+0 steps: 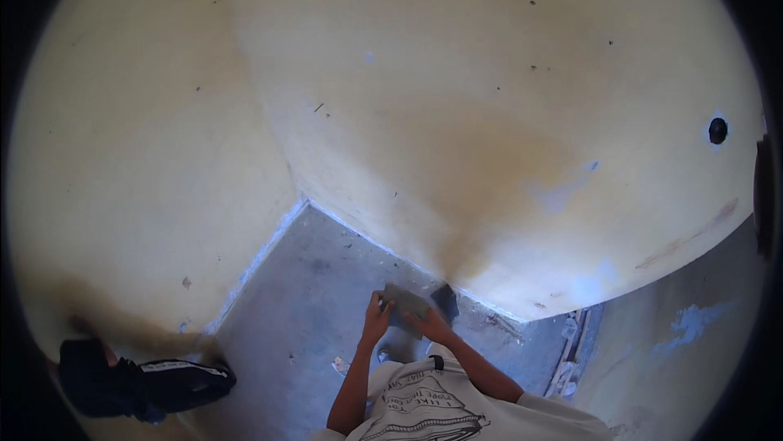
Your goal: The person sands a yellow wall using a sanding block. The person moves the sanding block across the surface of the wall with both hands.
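Note:
Both hands are low in the middle of the view, in front of a light printed T-shirt. Between them is a flat, dull grey-brown sheet [406, 308], perhaps sandpaper; its material cannot be told for sure. My left hand [379, 314] grips the sheet's left end, thumb on top. My right hand [428, 322] is on its lower right part, fingers over the surface. A dark object [445, 304] lies beyond my right hand near the wall's foot; its kind is unclear.
Yellowish walls [391, 147] with stains and pale patches meet in a corner ahead, over a grey concrete floor [281, 294]. At lower left, another person in dark clothes [177, 380] is beside the left wall. A round black fitting [717, 131] is on the right wall. A doorway's threshold [570, 349] holds debris.

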`<state>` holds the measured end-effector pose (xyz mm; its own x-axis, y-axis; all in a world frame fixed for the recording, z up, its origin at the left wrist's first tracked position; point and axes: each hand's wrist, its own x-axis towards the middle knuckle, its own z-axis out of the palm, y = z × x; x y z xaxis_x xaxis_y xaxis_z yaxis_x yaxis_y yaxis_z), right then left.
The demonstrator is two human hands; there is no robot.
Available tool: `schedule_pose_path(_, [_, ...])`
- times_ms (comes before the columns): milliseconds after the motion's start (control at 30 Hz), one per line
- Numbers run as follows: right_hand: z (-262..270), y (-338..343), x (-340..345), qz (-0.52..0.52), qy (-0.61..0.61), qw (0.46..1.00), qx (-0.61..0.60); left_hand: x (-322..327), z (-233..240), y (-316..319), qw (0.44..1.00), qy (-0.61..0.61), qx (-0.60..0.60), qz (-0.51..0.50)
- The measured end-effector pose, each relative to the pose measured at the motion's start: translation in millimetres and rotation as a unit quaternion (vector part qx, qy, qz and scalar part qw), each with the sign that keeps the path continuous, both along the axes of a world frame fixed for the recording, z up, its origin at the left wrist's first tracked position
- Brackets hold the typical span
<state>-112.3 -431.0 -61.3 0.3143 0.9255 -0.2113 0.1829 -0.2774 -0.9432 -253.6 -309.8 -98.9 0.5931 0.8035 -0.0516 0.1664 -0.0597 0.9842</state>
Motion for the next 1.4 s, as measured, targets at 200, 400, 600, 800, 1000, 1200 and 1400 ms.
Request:
schedule_pose_path(200, [-40,20,30,-0.032,0.103,0.991,-0.082,13,0,32,0.997,-0.013,-0.073,-0.030])
schedule_pose_path(400, [-78,116,31,-0.001,0.163,0.987,0.007,0,-4,102,0.999,0.030,-0.025,0.012])
schedule_pose_path(600, [1,272,25,0.071,0.120,0.990,-0.015,-7,29,213,0.980,0.082,0.097,0.154])
schedule_pose_path(800, [69,347,66,-0.027,0.157,0.987,0.036,57,87,310,0.988,0.012,0.080,0.129])
schedule_pose_path(1000, [65,315,124,-0.262,0.116,0.957,0.034,145,170,366,0.990,-0.112,0.060,-0.068])
schedule_pose_path(1200, [125,239,180,-0.479,0.010,0.841,0.253,205,217,467,0.935,-0.185,0.303,0.014])
schedule_pose_path(1400, [243,326,148,-0.533,-0.442,0.615,0.376,258,230,543,0.824,-0.127,0.552,-0.018])
